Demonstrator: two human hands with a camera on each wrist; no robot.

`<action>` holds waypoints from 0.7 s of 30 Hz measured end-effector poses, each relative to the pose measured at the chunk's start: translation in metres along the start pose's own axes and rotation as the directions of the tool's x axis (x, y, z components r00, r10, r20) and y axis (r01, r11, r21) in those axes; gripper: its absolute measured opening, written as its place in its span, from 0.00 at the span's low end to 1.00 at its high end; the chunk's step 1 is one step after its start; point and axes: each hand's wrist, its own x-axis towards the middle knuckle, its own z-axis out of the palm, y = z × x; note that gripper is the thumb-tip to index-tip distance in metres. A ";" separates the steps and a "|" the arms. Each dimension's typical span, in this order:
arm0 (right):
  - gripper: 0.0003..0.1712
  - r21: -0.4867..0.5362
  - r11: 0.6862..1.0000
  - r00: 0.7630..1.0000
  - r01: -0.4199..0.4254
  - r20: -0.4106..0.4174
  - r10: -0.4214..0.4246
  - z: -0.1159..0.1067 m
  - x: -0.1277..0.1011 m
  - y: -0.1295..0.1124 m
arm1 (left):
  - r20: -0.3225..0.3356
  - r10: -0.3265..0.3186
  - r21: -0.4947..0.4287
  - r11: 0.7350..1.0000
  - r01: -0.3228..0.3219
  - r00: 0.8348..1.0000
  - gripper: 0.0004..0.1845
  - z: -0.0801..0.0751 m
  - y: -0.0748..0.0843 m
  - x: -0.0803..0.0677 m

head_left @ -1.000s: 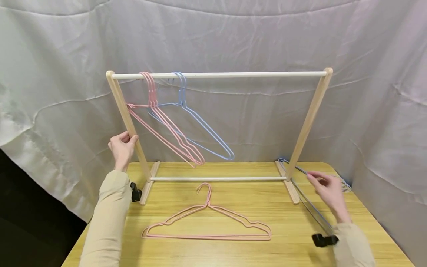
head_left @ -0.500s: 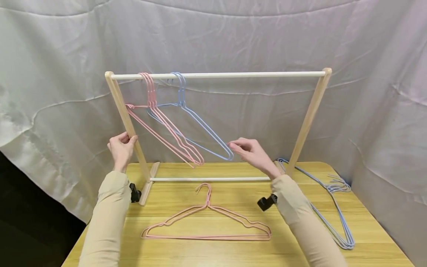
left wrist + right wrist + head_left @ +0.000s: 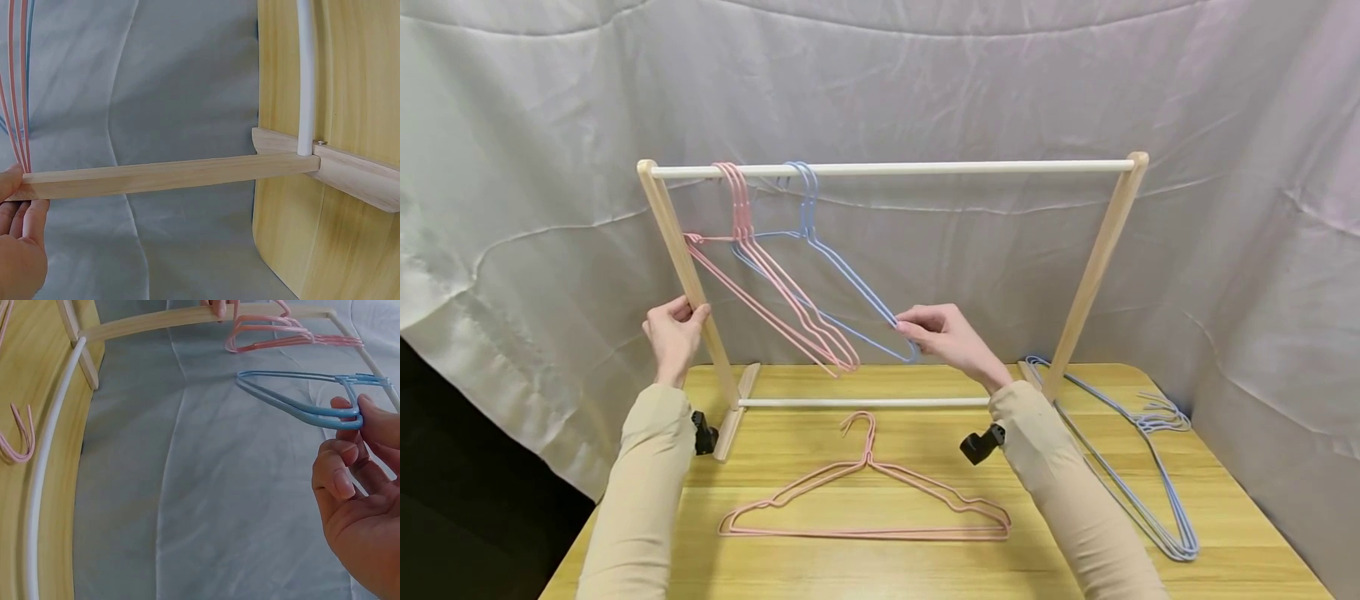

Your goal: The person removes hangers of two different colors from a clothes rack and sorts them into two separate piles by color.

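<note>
My left hand grips the left wooden post of a small garment rack, thumb on one side and fingers on the other. With thumb and fingertips my right hand pinches the near lower corner of the blue hangers, which hang by their hooks from the white top rail. Several pink hangers hang to the left of the blue ones, close to the left post. In the right wrist view the blue corners lie together between thumb and fingers.
Pink hangers lie stacked flat on the wooden table in front of the rack. More blue hangers lie at the right, partly behind the right post. A white lower bar joins the rack's feet; a grey curtain hangs behind.
My right hand has come from the blue hangers on the table, leftward and up to the hanging blue ones, and now pinches their corner, drawing them together. The left hand has stayed on the post.
</note>
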 end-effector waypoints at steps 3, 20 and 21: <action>0.12 -0.002 1.000 1.000 -0.018 -0.018 0.018 0.000 0.000 -0.001 | 0.004 -0.009 -0.003 1.000 0.009 1.000 0.18 0.000 0.000 0.000; 0.10 -0.133 0.991 0.995 -0.024 -0.095 0.011 -0.004 -0.009 0.005 | -0.006 -0.008 -0.002 1.000 0.008 1.000 0.18 0.000 0.000 0.001; 0.09 -0.147 0.989 0.995 -0.026 -0.103 0.010 -0.004 -0.010 0.005 | -0.006 -0.008 -0.001 1.000 0.008 1.000 0.18 0.001 0.000 0.001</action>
